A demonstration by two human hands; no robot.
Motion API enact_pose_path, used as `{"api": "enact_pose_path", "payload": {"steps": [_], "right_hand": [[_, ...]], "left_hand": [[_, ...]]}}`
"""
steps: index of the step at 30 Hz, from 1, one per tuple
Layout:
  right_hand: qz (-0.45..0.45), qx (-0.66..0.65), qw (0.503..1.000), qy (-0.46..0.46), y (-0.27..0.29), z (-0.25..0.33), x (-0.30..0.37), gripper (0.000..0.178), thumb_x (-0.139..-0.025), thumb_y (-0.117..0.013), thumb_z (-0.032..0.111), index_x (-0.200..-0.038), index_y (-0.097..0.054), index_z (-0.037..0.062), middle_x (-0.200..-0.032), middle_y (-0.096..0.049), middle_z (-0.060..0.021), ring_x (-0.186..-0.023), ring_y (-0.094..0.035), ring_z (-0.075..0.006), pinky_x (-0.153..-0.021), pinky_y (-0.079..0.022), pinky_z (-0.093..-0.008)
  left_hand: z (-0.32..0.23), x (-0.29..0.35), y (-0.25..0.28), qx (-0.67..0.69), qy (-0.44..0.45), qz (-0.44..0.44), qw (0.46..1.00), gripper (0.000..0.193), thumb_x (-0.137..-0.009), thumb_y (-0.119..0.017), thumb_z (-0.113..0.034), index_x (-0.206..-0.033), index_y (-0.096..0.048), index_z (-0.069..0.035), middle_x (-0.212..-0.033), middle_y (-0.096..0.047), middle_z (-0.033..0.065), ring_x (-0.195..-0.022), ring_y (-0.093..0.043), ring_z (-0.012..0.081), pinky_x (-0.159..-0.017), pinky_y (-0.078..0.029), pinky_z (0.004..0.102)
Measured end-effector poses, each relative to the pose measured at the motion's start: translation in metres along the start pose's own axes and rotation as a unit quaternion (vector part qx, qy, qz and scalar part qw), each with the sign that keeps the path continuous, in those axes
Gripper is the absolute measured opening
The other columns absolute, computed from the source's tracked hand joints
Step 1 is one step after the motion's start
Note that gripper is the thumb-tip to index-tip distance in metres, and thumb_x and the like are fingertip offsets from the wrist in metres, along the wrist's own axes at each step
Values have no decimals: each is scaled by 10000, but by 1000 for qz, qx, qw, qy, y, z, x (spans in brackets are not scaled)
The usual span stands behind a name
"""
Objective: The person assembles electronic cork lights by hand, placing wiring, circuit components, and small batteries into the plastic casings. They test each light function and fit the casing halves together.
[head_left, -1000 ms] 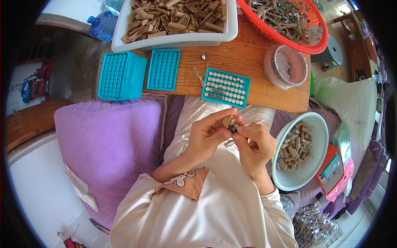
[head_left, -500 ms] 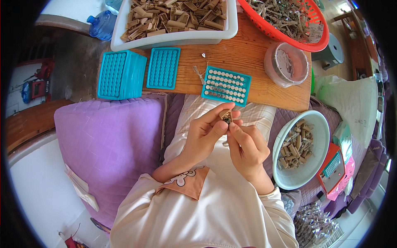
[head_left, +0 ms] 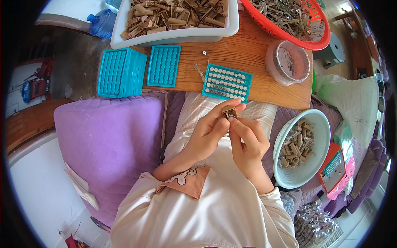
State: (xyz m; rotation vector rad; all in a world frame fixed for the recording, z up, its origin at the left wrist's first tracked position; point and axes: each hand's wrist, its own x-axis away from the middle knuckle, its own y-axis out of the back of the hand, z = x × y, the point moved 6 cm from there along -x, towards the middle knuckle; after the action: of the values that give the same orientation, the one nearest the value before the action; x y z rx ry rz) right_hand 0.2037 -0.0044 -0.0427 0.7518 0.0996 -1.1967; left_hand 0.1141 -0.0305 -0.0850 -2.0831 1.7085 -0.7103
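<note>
Over my lap, my left hand (head_left: 210,129) is closed around a small brown plastic casing (head_left: 228,110) with a hollow inside. My right hand (head_left: 249,139) pinches at the casing's near, open end; whatever its fingertips hold there is too small to make out. Just beyond my hands, a teal tray (head_left: 227,82) with rows of small round whitish and silvery discs sits at the table's edge. A big white tub (head_left: 173,39) at the back holds many brown casings. To my right, a pale basin (head_left: 323,144) contains brown pieces of a similar kind.
On the wooden table (head_left: 256,53) stand a stack of teal trays (head_left: 122,72), a single teal tray (head_left: 163,66) and a clear round tub (head_left: 287,62). A red basket (head_left: 324,35) of metal parts overhangs the far right. A purple cushion (head_left: 107,140) lies at my left.
The brown casing has turned in my left fingers, so its rounded end and inner side now show differently. My right fingertips have moved slightly against it.
</note>
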Motion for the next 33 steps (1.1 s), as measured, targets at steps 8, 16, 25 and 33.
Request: {"api": "enact_pose_path", "payload": {"steps": [8,16,25,33], "right_hand": [[-41,-190,966,-169,-4,-26,14,215,-699,-552,-110,-888,-517,-11,-838,-452,-67,-655,-513,-123,-529,-447,-216],[34,-343,902,-259,-23,-35,13,256,-741,-475,-126,-967,-456,-8,-922,-451,-69,-731,-497,-104,-563,-447,-201],[152,-242,935,-208,-15,-28,-21,390,-671,-498,-143,-1022,-468,24,-991,-463,-106,-767,-548,-172,-592,-478,-251],[229,-202,947,-96,-19,-31,-29,410,-646,-488,-149,-1015,-491,30,-976,-496,-120,-772,-563,-205,-642,-477,-279]], "left_hand": [[7,-2,9,46,17,-22,999,379,-853,-464,-228,-1146,-391,0,-1128,-473,151,-966,-496,141,-759,-440,241],[-1,4,17,29,-67,-71,995,379,-840,-479,-252,-1119,-398,-9,-1104,-492,154,-915,-545,180,-677,-483,241],[5,-4,22,245,39,-59,967,338,-857,-426,-219,-1147,-347,-64,-1111,-480,153,-963,-532,260,-745,-509,331],[12,-5,23,376,124,-32,918,304,-853,-430,-212,-1117,-380,-70,-1084,-504,141,-995,-512,275,-809,-476,360]]}}
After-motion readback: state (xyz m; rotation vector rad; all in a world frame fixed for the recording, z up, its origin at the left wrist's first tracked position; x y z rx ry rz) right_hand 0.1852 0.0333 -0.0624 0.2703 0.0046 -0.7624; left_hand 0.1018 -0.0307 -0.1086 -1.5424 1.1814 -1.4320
